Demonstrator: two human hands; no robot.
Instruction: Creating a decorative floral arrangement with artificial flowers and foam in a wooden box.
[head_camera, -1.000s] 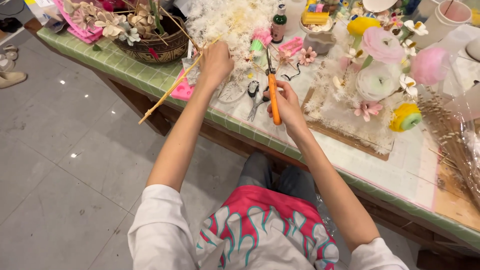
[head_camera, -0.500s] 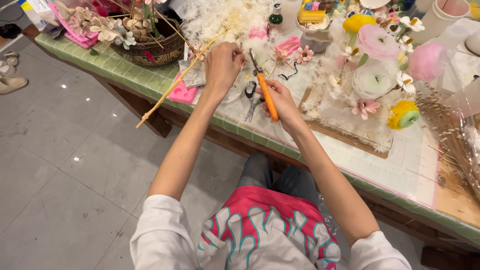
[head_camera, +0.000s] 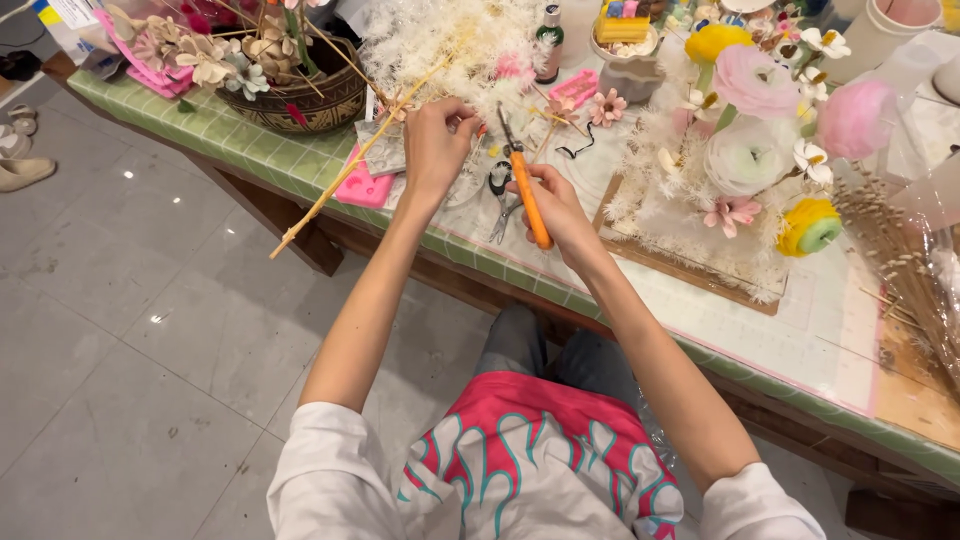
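Observation:
My left hand (head_camera: 437, 142) grips a long tan stem (head_camera: 345, 173) of white feathery pampas plume (head_camera: 440, 40); the stem's bare end sticks out past the table edge at the lower left. My right hand (head_camera: 556, 203) holds orange-handled cutters (head_camera: 526, 192), blades pointing up toward the stem near my left fingers. A pair of small grey scissors (head_camera: 499, 185) lies on the table between my hands.
A woven basket of dried flowers (head_camera: 285, 75) stands at the left on the green-tiled table (head_camera: 250, 150). A flower arrangement on a board (head_camera: 745, 170) sits at the right, with a pink tray (head_camera: 365, 188), a small bottle (head_camera: 548, 40) and dried stalks in wrap (head_camera: 905, 260).
Both hands have stayed close together over the table while the view shifted; the cutter blades have come nearer to the stem by my left fingers.

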